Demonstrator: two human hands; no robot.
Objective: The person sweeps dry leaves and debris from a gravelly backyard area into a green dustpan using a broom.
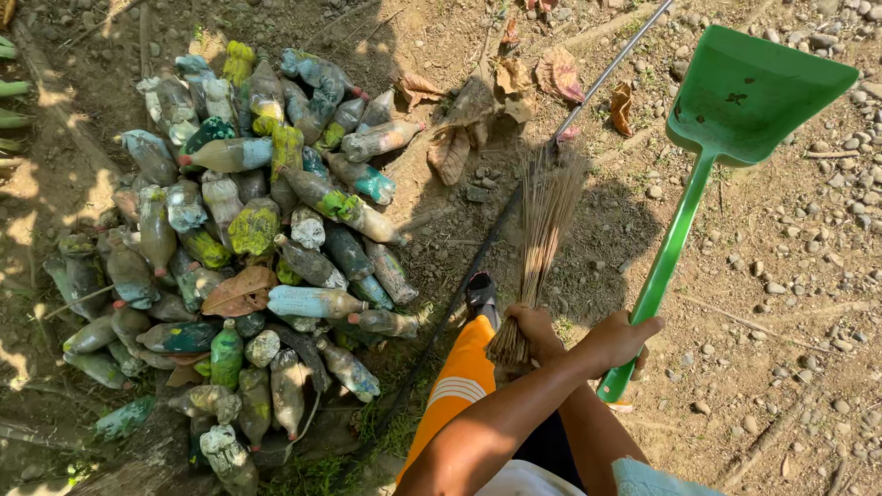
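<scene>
While the forearms cross over each other, the left hand (620, 342) is clenched around the lower end of the green dustpan (744, 92) handle. The pan's scoop is raised over the pebbly ground (790, 276) toward the upper right edge. The right hand (533, 329) grips the bound top of a stick broom (544, 220), whose bristles fan out toward dry leaves (478, 101) near the top edge. With the arms crossed, either tool could probably snag the other or twist in its grip. A wide sweep might also knock the heap of dirty plastic bottles (248, 239), which fills the left half of the ground, and send some rolling. A thin metal rod (606, 78) and a dark pipe (441, 321) lie just beside the broom and could catch its bristles. The right hand's fingers are mostly hidden behind the broom bundle. The sandalled foot (482, 294) is partly covered by an orange garment (459, 386), and deep shadow blurs the lowest bottles.
</scene>
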